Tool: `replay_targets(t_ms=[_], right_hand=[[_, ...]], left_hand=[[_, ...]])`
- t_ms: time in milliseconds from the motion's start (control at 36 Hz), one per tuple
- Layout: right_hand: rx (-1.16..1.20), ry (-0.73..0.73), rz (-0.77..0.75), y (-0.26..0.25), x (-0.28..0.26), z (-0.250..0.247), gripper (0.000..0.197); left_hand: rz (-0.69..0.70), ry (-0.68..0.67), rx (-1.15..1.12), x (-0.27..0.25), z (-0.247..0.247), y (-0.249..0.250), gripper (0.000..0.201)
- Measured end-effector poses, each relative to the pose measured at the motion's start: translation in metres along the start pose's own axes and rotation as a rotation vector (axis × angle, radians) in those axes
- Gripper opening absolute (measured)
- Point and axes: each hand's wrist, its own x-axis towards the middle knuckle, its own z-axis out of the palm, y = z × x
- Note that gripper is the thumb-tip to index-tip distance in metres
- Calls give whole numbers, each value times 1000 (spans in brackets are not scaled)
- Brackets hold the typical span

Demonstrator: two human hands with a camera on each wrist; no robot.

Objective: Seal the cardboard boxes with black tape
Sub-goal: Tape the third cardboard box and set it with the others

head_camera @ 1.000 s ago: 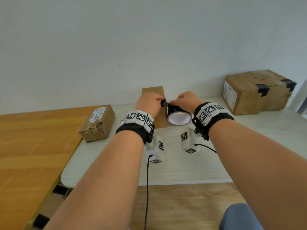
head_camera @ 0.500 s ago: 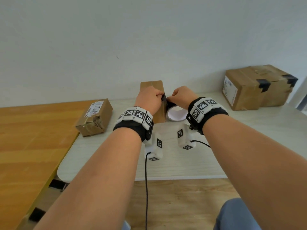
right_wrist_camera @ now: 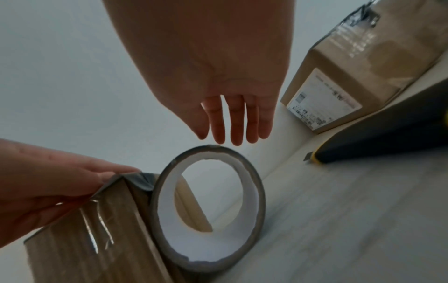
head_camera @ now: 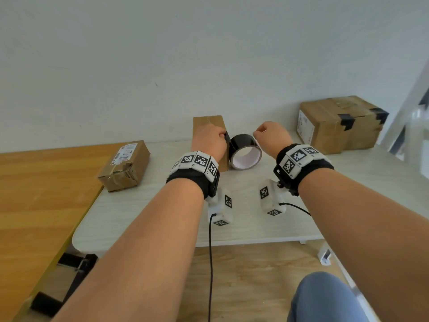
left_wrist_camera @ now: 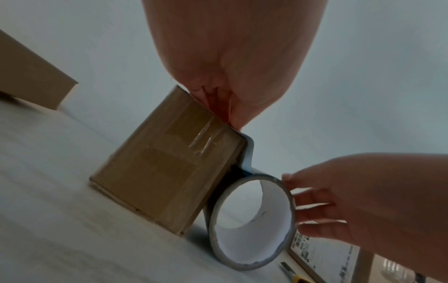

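A narrow brown cardboard box (head_camera: 209, 123) stands upright in the middle of the white table (head_camera: 162, 217). My left hand (head_camera: 216, 139) rests on its top and presses the end of the black tape onto the top right corner (right_wrist_camera: 126, 177). A short strip runs from that corner down to the black tape roll (head_camera: 245, 152), which stands on its edge against the box's right side (left_wrist_camera: 252, 222). My right hand (head_camera: 262, 133) hovers just right of and above the roll (right_wrist_camera: 211, 206), its fingers (right_wrist_camera: 237, 124) loose, straight and holding nothing.
A small labelled box (head_camera: 125, 165) lies at the table's left end beside a wooden table (head_camera: 34, 205). A large box (head_camera: 339, 124) with black tape on its corners sits at the back right. A yellow and black utility knife (right_wrist_camera: 363, 143) lies right of the roll.
My right hand has let go of the tape roll and drawn off to the right. The roll now stands alone against the box. My left hand stays on the box top.
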Motion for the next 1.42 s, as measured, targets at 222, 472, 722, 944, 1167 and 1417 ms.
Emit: replay_targets(t_ms=[222,472,722,944,1167,1417], right_hand=[[-200,-51,83,31,-11,-30,24],[-480,-227,229,50,-23,-35,35],[-559,-319,306,43,-31,-33,34],[-234,-110,236,38,-35,-35,36],[160,-63,129,6,-37,-44,24],[281,-184,-33,-27,-44,-25,34]], left_hand=[[-35,42,82,-2,10,18,33],[-43,38,154,-2,6,22,31],[-55,-21,117,-4,-3,22,36],[-60,-35,168,1,-4,19,36],[-109,-110,258,9,-8,19,36],[-102,-126,310,14,-7,15,24]])
